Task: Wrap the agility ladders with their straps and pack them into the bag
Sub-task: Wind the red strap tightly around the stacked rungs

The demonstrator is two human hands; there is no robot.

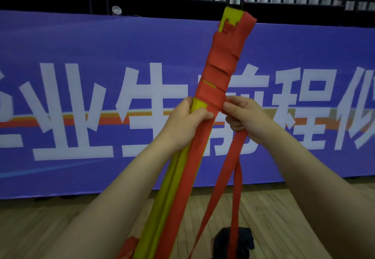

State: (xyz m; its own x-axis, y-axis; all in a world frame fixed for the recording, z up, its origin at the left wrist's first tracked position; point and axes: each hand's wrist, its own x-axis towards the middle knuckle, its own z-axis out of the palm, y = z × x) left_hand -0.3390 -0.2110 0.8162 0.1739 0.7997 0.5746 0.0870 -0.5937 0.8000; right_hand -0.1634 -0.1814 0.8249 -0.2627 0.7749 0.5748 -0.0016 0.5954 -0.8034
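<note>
Ladder bundle (178, 177), yellow rungs stacked together, rises from 6 o'clock toward 12 o'clock, leaning slightly right, its upper part wound in red strap (220, 70). The left hand (186, 120) is clenched around the bundle just below the lowest wrap. The right hand (243, 116), at 3 o'clock of the bundle, pinches the strap against it; 2 loose strap lengths hang down toward a dark bag (243, 242) on the wooden floor (284, 218). A purple banner (81, 56) stands behind.
</note>
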